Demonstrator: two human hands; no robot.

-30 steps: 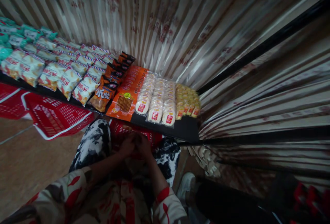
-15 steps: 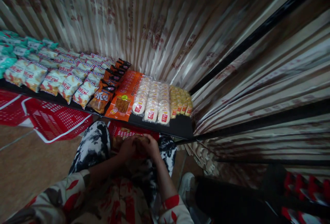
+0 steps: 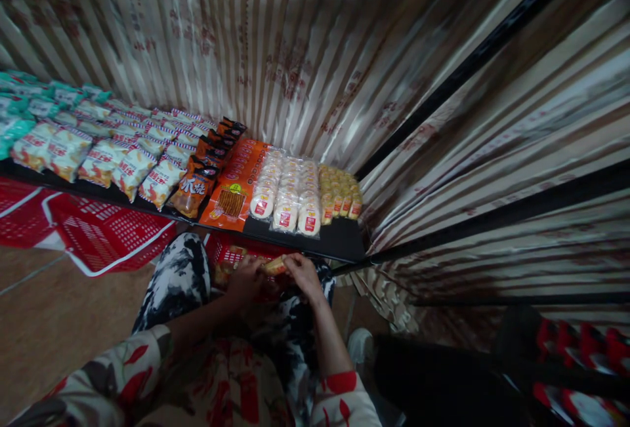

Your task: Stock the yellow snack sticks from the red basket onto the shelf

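Between my hands is a small yellow snack packet (image 3: 274,265) with an orange-red label, like those standing on the shelf. My left hand (image 3: 247,277) is closed on its left end, and my right hand (image 3: 303,275) pinches the right end. Both hands are over a red plastic basket (image 3: 280,250) between my knees. More yellowish packets (image 3: 224,272) lie in it, partly hidden by my left hand. Ahead on the black shelf (image 3: 342,241), several rows of yellow packets (image 3: 339,194) stand at the right end, beside rows of round white packaged cakes (image 3: 285,214).
Farther left on the shelf are orange bags (image 3: 229,201), dark orange snack bags (image 3: 191,191), white snack bags (image 3: 160,181) and teal bags (image 3: 17,122). Red baskets (image 3: 115,233) stand below. Striped curtain (image 3: 295,40) and black poles (image 3: 472,60) border the shelf; red packages (image 3: 585,348) are at lower right.
My right hand has shifted right and away from my left. The yellow packet, mostly covered earlier, now shows stretched between both hands. The view has tilted slightly.
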